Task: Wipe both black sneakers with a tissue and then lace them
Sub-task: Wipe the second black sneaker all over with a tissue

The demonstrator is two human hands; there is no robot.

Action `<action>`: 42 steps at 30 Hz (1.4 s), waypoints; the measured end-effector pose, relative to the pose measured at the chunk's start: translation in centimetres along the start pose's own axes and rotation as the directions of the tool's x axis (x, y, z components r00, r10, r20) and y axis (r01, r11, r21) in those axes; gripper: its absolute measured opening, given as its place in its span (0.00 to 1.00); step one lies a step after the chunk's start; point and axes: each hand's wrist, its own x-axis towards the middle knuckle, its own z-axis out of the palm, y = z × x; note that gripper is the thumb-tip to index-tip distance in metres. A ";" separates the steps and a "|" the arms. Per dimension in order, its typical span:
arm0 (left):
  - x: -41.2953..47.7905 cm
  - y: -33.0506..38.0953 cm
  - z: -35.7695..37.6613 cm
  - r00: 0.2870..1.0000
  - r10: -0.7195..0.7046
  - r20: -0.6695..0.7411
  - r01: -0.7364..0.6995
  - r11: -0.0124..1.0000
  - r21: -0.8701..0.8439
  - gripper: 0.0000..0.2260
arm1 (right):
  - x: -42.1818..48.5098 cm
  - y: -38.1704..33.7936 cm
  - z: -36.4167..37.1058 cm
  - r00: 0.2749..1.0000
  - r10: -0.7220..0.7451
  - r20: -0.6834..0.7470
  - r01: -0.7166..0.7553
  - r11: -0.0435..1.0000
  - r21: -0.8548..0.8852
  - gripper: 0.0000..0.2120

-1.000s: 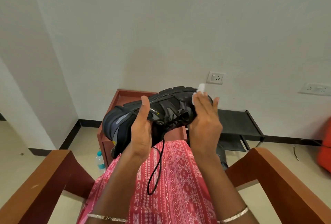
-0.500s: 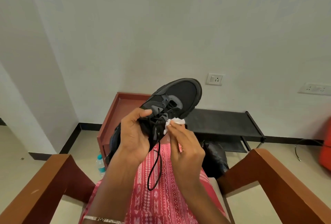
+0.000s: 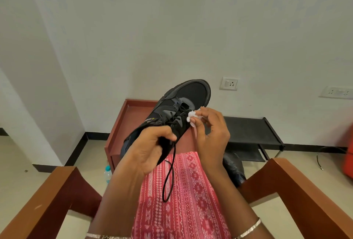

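A black sneaker (image 3: 183, 105) is held up over my lap, toe pointing away and up, top side facing me. My left hand (image 3: 150, 149) grips it around the heel and collar. A loose black lace (image 3: 170, 177) hangs down from it in a loop over my pink patterned clothing. My right hand (image 3: 212, 133) pinches a crumpled white tissue (image 3: 193, 116) against the right side of the sneaker, beside the lace eyelets. A dark shape that may be the second sneaker (image 3: 233, 166) lies on the floor behind my right forearm, mostly hidden.
I sit in a chair with wooden armrests, left (image 3: 47, 206) and right (image 3: 301, 194). Ahead stand a red-brown cabinet (image 3: 124, 124) and a low black rack (image 3: 252, 133) against the white wall. A plastic bottle (image 3: 108, 173) stands on the floor by the cabinet.
The sneaker was turned from side-on to top-up with the toe pointing away. My right hand with the tissue moved from the toe down to the lace area and now sits at the shoe's right side.
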 end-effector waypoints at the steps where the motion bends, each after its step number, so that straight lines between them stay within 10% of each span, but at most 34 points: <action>1: 0.1 -0.2 -0.1 1.000 -0.002 0.018 0.001 0.998 0.055 0.25 | 0.3 -0.2 0.2 1.000 -0.012 -0.005 0.012 1.000 -0.006 0.06; 7: 1.2 -1.8 0.3 0.974 0.150 -0.167 -0.099 0.954 0.284 0.24 | 3.6 -1.5 0.6 0.999 -0.037 -0.022 0.036 0.999 -0.020 0.03; 14: 1.5 -1.4 0.0 0.959 0.133 -0.251 -0.148 0.988 -0.039 0.21 | 1.6 -4.2 -2.1 0.974 0.197 0.110 -0.208 0.973 0.096 0.03; 29: 0.7 -1.1 0.8 0.998 -0.054 -0.039 0.030 0.886 -0.463 0.24 | -2.6 -6.9 1.9 0.956 -0.191 0.221 0.238 0.949 -0.205 0.13; 42: 1.2 -1.1 0.5 1.000 -0.029 -0.002 0.024 0.878 -0.479 0.29 | -3.2 -6.1 1.2 0.950 -0.217 0.226 0.262 0.946 -0.189 0.14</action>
